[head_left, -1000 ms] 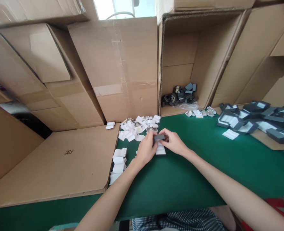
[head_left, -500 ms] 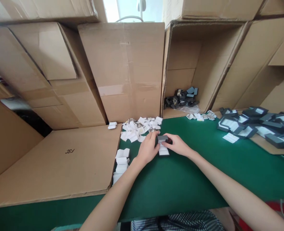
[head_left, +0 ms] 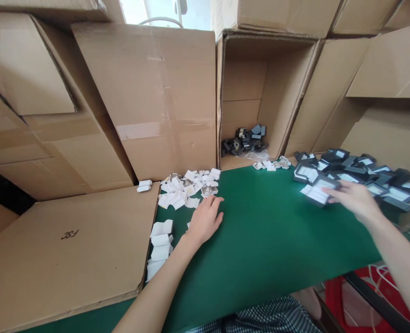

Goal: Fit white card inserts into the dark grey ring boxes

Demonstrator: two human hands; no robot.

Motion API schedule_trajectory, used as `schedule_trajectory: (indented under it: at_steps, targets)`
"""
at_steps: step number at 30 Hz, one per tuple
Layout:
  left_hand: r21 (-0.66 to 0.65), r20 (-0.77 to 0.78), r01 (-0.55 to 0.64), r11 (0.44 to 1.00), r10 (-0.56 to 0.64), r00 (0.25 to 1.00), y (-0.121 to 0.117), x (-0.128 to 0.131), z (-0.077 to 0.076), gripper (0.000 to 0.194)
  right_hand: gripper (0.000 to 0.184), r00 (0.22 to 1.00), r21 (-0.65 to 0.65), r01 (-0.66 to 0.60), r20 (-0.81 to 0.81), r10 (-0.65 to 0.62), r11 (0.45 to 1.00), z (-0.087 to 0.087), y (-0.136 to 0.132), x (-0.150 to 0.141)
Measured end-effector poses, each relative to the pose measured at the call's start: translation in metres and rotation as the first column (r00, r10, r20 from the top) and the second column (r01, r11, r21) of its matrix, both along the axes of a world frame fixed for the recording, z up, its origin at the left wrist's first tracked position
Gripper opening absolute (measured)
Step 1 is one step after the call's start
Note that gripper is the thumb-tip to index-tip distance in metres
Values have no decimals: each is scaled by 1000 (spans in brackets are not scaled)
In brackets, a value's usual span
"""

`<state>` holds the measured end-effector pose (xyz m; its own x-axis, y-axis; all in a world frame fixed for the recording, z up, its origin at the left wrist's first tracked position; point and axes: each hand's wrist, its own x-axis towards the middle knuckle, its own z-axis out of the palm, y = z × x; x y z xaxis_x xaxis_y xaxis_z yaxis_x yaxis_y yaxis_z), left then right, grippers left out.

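Grasped by the right hand (head_left: 354, 199) beside the dark boxes (head_left: 356, 169) at the right of the desk (head_left: 260, 240), the open box (head_left: 319, 188) is best kept level lest its white insert (head_left: 315, 193) be tipped out, while nothing is held by the curled left hand (head_left: 205, 219) near the white pieces (head_left: 173, 196).

I look through a single camera worn on the person's head, facing forward and down. From above the lap (head_left: 277, 317), it sees the left hand (head_left: 205, 217) and right hand (head_left: 356, 199) fairly near, the table (head_left: 260, 249) and, farther off, the cartons (head_left: 187, 97) behind.
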<state>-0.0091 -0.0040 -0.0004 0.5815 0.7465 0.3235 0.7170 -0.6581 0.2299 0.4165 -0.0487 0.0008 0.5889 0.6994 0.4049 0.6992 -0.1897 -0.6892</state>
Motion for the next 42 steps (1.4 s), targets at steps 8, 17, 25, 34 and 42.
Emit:
schedule_trajectory:
  at_steps: [8, 17, 25, 34, 42]
  targets:
    - [47, -53, 13, 999, -10, 999, 2, 4, -9, 40, 39, 884, -353, 437, 337, -324, 827, -2, -1, 83]
    - [46, -82, 17, 999, -13, 997, -4, 5, -5, 39, 68, 881, -260, 388, 388, -272, 885, -51, 2, 82]
    - [25, -18, 10, 1000, -10, 1000, -5, 4, -8, 39, 44, 870, -115, 312, 434, -235, 943, -29, -36, 49]
    - [40, -22, 15, 999, -14, 1000, -10, 6, -9, 35, 20, 588, -259, -652, 420, 691, 712, 3, 25, -107]
    - [32, -54, 5, 999, -3, 999, -15, 3, -11, 24, 24, 312, -235, -823, 573, 758, 517, 1, 124, -192]
